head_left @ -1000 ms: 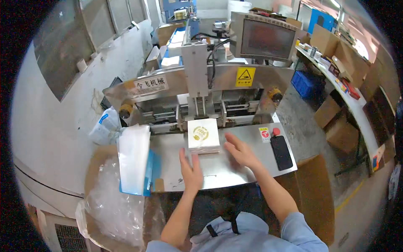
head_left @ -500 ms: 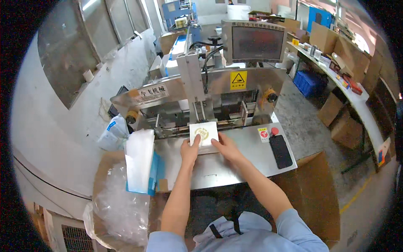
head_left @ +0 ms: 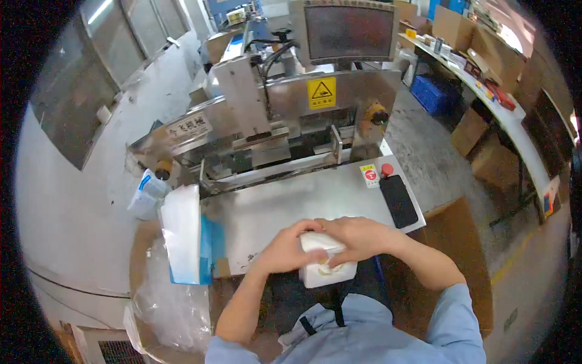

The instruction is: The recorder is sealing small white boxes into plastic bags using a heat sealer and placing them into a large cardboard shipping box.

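The left hand [head_left: 286, 250] is half closed, its fingers curled over the far side of a white packet [head_left: 328, 276] and its thumb on the face; the right hand [head_left: 359, 238] is bent over the packet's other side, also gripping. The packet is tilted at the near edge of the metal table [head_left: 267, 224], close to the shirt [head_left: 357, 327]; whether it rests on anything is hidden. With little visible beneath it, a loose grip could let it drop, and pressing hard could crease its top or corners. A swing left could knock the plastic bags [head_left: 180, 230] in their blue holder [head_left: 209, 250]; one to the right, the phone [head_left: 398, 201] or the red button [head_left: 387, 170] beside it
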Available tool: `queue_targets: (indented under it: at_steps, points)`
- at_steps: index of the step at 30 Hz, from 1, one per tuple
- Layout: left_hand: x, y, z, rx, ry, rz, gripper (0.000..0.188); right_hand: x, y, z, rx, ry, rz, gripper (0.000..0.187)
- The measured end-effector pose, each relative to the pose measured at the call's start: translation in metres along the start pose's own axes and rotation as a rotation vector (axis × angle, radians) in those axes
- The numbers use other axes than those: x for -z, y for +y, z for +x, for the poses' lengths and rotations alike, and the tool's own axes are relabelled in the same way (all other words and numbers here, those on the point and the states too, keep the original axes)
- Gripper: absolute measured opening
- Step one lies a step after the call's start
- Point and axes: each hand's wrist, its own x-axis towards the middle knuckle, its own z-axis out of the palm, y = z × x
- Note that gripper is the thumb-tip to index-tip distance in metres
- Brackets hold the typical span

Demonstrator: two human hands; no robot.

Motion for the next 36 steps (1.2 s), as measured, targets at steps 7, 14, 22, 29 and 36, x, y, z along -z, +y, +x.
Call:
queue_targets:
  at_steps: [7, 14, 22, 29, 36]
  points:
    - [0.031, -0.097, 0.129, -0.013, 0.277, 0.753, 0.069, -0.012, 0.011, -0.086, -0.209, 0.134, 0.155, 0.09]
    - [0.067, -0.163, 0.178, 0.116, 0.216, 0.878, 0.046, -0.005, 0.008, -0.276, -0.718, 0.587, 0.267, 0.086]
    - [-0.005, -0.105, 0.12, -0.213, 0.438, 0.737, 0.026, -0.144, 0.08, -0.469, -1.63, 0.176, -0.098, 0.056]
    - [-0.097, -0.069, 0.039, -0.162, 0.182, 0.858, 0.033, -0.341, 0.162, -0.581, -1.714, -0.088, 0.437, 0.04]
    - [-0.129, -0.031, 0.033, -0.033, 0.319, 0.896, 0.023, -0.538, 0.232, -0.519, -1.545, 0.074, 0.348, 0.024]
